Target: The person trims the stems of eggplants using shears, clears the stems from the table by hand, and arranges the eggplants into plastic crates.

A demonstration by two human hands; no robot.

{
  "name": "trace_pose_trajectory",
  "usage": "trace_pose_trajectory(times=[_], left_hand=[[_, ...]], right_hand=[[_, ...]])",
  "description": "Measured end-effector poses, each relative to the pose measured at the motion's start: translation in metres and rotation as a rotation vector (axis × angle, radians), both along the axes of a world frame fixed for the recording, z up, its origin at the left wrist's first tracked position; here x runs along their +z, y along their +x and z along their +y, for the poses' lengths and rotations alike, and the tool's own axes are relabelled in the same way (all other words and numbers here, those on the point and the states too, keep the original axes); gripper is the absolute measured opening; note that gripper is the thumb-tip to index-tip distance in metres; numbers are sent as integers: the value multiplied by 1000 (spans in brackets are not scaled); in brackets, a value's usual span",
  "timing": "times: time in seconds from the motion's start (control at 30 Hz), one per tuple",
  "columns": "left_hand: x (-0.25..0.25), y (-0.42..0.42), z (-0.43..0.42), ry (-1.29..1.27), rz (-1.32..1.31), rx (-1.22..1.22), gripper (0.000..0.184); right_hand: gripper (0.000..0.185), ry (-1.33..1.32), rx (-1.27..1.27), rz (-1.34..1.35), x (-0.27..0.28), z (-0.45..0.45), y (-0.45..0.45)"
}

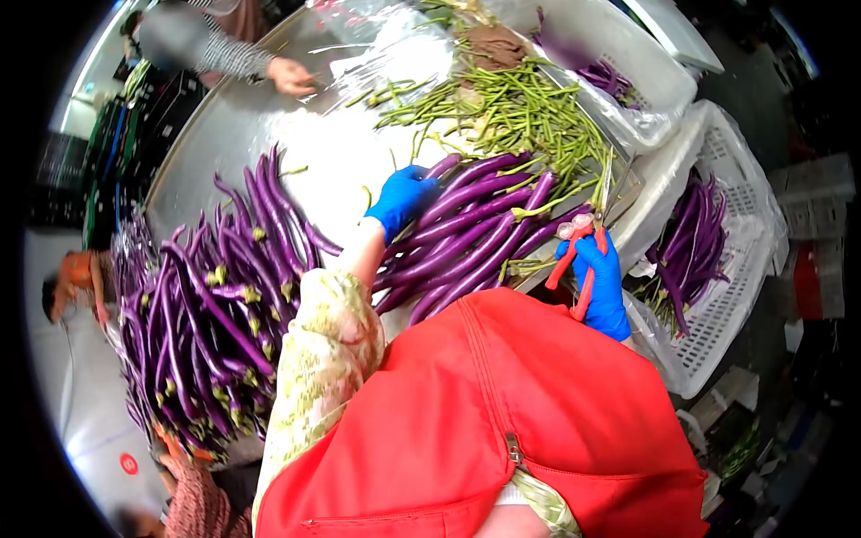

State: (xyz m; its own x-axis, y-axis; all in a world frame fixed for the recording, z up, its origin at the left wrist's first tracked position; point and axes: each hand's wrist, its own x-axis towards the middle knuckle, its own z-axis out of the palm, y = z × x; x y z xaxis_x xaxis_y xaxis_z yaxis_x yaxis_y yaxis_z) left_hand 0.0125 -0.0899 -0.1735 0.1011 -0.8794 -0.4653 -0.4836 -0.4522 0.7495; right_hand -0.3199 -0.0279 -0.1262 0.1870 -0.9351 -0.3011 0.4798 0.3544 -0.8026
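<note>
My left hand (pixel 404 199), in a blue glove, reaches over the upper left end of a pile of long purple eggplants (pixel 475 224). Its fingers touch the end of one eggplant, and some fingertips are hidden. My right hand (pixel 599 278), also blue-gloved, is wrapped round the red handles of a pair of scissors (pixel 585 249) at the right end of this pile. The scissor blades point up, away from me. Cut green stems (pixel 538 117) lie heaped just beyond the eggplants.
A larger eggplant heap (pixel 206 314) covers the table's left side. A co-worker's hand (pixel 291 77) is over the far edge. Lined white crates (pixel 731 260) with eggplants stand at right. Other people are at lower left.
</note>
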Motion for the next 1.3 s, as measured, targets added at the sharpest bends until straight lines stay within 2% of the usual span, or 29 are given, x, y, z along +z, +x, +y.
trace_pose_trajectory(times=[0.07,0.1,0.13,0.2,0.27,0.33,0.43,0.53,0.67,0.73,0.77,0.8,0.93,1.07,1.13,1.2,1.27,1.3], left_hand=[[11,-10,-6,-175,199,121,34],[27,-22,-11,-211,170,103,32],[12,-26,-21,-287,276,61,36],[17,-54,-37,-331,350,-55,36],[24,-76,-48,-361,169,-156,37],[27,-78,-60,-284,-194,-347,39],[15,-63,-71,-107,-358,-467,41],[47,-40,-66,12,-286,-401,47],[102,-32,-48,-16,-198,-229,44],[82,-40,-40,-190,-151,-292,45],[78,-50,-42,-105,-314,-390,48],[52,-54,-42,-95,-268,-411,46],[53,-85,-32,-163,-423,-565,37],[45,-85,-38,-158,-611,-733,36],[53,-66,-48,-117,-493,-748,41],[85,-42,-50,74,-352,-600,45],[108,-15,-38,-54,-266,-488,41],[125,-3,-31,-38,-183,-434,36]], right_hand=[[29,26,-39,-6,-4,1,-4],[29,51,-54,2,-4,2,-4],[29,75,-63,14,-2,4,-3],[28,91,-47,-8,0,1,2],[28,68,-6,-19,-8,-4,3],[29,94,-14,19,-1,-6,8],[30,92,-4,6,-8,-10,6],[31,101,-6,5,-20,-11,4],[32,122,9,56,-35,-15,6],[33,140,14,60,-34,-19,9],[30,127,53,101,-32,-21,9],[30,125,66,109,-30,-22,11],[30,139,76,146,-21,-22,10],[32,179,107,142,-37,-18,7],[30,152,121,118,-36,-19,8],[31,109,153,114,-17,-22,4],[32,67,196,98,2,-21,7],[33,3,228,120,-4,-23,8]])
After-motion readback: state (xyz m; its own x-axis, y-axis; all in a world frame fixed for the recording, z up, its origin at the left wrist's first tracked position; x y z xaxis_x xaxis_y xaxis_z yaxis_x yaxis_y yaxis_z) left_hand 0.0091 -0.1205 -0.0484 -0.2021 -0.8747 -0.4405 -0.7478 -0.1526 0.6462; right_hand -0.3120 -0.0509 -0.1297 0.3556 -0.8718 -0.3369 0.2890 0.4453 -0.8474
